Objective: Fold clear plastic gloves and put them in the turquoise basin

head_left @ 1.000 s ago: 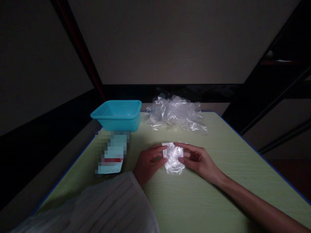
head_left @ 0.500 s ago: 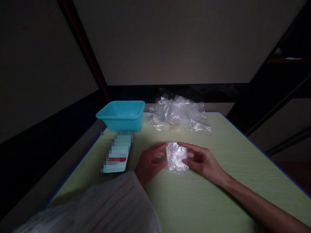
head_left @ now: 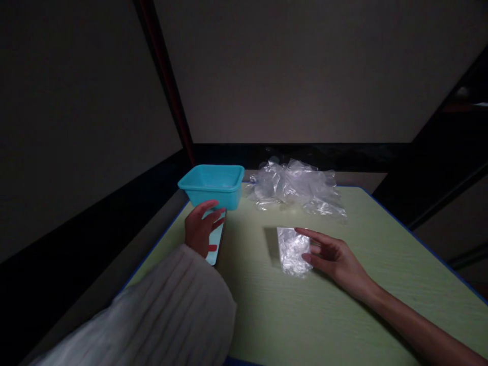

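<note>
A folded square of clear, crinkled plastic (head_left: 293,251) lies on the table. My right hand (head_left: 333,256) holds it by its right side, the index finger along the top edge and the thumb on the lower right. Over on the left, my left hand (head_left: 200,229) hovers above a phone (head_left: 215,238) with a lit screen. Its fingers are curved and apart, with nothing seen between them. The hand and the pale ribbed sleeve cover part of the phone.
A blue plastic basin (head_left: 213,195) stands at the back left, just beyond my left hand. To its right is a heap of loose clear plastic (head_left: 297,185). The light green table (head_left: 274,320) has a blue edge, and a wall rises behind it.
My left hand has let go of the plastic square and moved left, over the phone. The right hand still holds the square. The whole view has shifted slightly.
</note>
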A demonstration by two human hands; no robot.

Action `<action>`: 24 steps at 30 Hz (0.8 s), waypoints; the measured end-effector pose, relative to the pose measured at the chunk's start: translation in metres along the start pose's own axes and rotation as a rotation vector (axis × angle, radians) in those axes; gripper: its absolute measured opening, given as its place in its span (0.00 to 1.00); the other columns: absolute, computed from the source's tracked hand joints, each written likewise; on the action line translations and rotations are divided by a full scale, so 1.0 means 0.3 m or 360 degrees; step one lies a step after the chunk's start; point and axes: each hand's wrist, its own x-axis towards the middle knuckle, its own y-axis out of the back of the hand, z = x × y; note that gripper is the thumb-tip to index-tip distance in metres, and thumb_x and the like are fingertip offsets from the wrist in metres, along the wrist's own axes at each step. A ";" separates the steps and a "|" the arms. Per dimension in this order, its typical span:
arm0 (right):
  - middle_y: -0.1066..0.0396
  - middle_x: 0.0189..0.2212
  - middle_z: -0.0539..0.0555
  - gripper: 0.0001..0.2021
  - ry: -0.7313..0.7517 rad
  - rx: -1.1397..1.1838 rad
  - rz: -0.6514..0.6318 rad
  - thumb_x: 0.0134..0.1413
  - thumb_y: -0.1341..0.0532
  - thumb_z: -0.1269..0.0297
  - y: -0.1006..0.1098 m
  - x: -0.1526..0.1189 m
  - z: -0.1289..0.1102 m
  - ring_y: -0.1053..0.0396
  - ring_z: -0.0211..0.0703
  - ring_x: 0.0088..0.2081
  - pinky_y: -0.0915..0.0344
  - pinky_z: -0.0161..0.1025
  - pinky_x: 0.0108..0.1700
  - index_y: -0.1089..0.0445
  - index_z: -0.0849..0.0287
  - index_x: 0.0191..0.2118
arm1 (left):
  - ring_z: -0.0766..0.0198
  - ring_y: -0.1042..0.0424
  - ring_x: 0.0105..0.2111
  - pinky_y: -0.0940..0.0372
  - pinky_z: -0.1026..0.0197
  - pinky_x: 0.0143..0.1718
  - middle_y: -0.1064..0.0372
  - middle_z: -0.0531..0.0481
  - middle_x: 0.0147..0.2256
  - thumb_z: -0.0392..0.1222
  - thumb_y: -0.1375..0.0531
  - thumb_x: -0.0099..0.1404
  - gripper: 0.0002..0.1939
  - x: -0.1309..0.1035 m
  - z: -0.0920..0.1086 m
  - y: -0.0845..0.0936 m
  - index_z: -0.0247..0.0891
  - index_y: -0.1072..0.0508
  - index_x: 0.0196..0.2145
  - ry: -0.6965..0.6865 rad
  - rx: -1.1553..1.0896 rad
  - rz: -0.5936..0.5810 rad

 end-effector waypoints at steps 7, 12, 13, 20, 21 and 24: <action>0.58 0.18 0.42 0.27 -0.0010 -0.0007 0.0044 0.43 0.36 0.60 0.005 0.005 0.007 0.58 0.31 0.20 0.59 0.33 0.21 0.34 0.62 0.52 | 0.68 0.28 0.30 0.34 0.66 0.34 0.31 0.52 0.28 0.26 0.43 0.56 0.07 0.098 -0.011 -0.037 0.35 0.34 0.28 0.0046 -0.0287 0.0056; 0.59 0.18 0.42 0.27 -0.0034 -0.0028 0.0015 0.43 0.37 0.58 0.005 0.005 0.008 0.59 0.32 0.20 0.60 0.33 0.21 0.35 0.61 0.52 | 0.67 0.27 0.34 0.34 0.67 0.38 0.30 0.50 0.29 0.26 0.50 0.63 0.10 0.141 -0.018 -0.033 0.35 0.34 0.28 0.0215 -0.0450 -0.0002; 0.59 0.18 0.42 0.28 -0.0036 -0.0027 0.0009 0.43 0.37 0.58 0.005 0.005 0.009 0.59 0.32 0.20 0.60 0.33 0.21 0.35 0.61 0.52 | 0.67 0.27 0.35 0.34 0.67 0.38 0.30 0.49 0.30 0.26 0.51 0.64 0.11 0.146 -0.019 -0.032 0.35 0.34 0.28 0.0256 -0.0477 -0.0012; 0.59 0.18 0.42 0.27 -0.0045 -0.0013 0.0011 0.42 0.36 0.59 0.003 0.007 0.008 0.59 0.32 0.20 0.59 0.33 0.21 0.34 0.62 0.51 | 0.68 0.29 0.41 0.34 0.69 0.34 0.32 0.46 0.41 0.28 0.53 0.66 0.10 0.133 0.012 -0.048 0.36 0.36 0.31 0.0511 -0.0577 -0.0060; 0.59 0.18 0.42 0.27 -0.0052 -0.0008 0.0011 0.42 0.36 0.59 0.003 0.007 0.007 0.59 0.32 0.20 0.59 0.33 0.21 0.34 0.62 0.51 | 0.68 0.29 0.42 0.34 0.69 0.33 0.32 0.46 0.42 0.29 0.53 0.67 0.10 0.130 0.017 -0.050 0.37 0.36 0.31 0.0530 -0.0588 -0.0073; 0.59 0.19 0.42 0.27 -0.0063 0.0017 -0.0004 0.42 0.36 0.58 0.002 0.005 0.006 0.58 0.32 0.21 0.58 0.33 0.22 0.34 0.61 0.51 | 0.68 0.30 0.44 0.34 0.70 0.34 0.33 0.47 0.43 0.29 0.54 0.67 0.12 0.127 0.022 -0.053 0.37 0.36 0.30 0.0549 -0.0628 -0.0107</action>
